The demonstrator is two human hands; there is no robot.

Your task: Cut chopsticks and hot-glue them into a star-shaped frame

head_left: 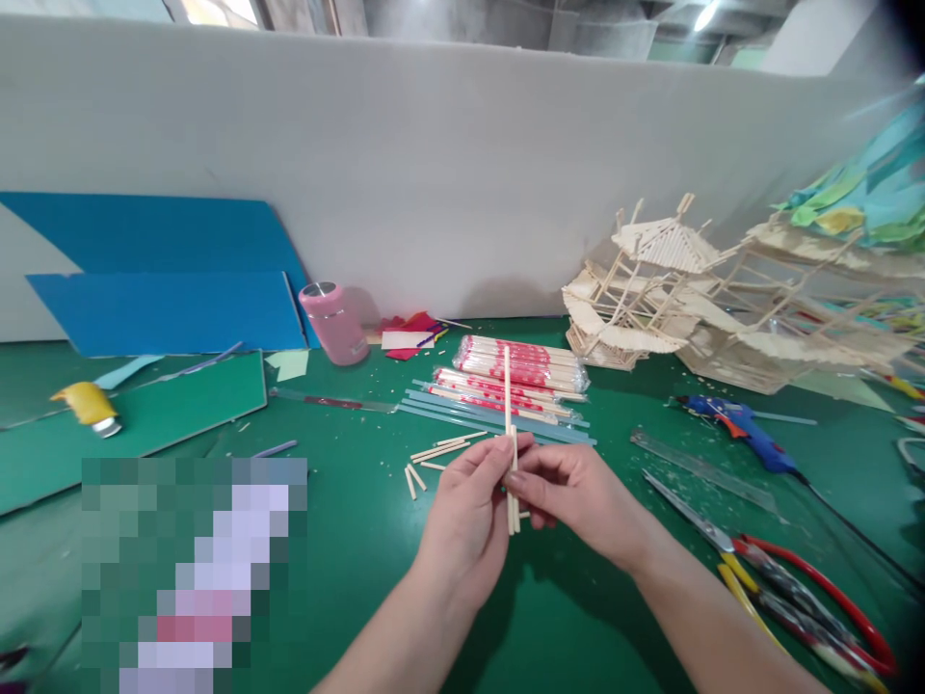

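Observation:
Both hands meet over the green table [347, 540], pinching thin wooden sticks [508, 395] held upright. My left hand [469, 511] grips them from the left with thumb and fingers closed. My right hand [578, 492] pinches the same sticks from the right. One stick reaches well above the fingers; shorter ones poke out below. Just behind the hands lie wrapped packs of chopsticks [516, 371] and several cut stick pieces [434, 453].
A stick-built model [694, 289] stands at the back right. A blue glue gun [737, 424], a clear ruler [700, 467] and red-handled scissors [795, 578] lie to the right. A pink bottle [333, 323], blue boards [166, 289] and a yellow object [91, 405] sit left.

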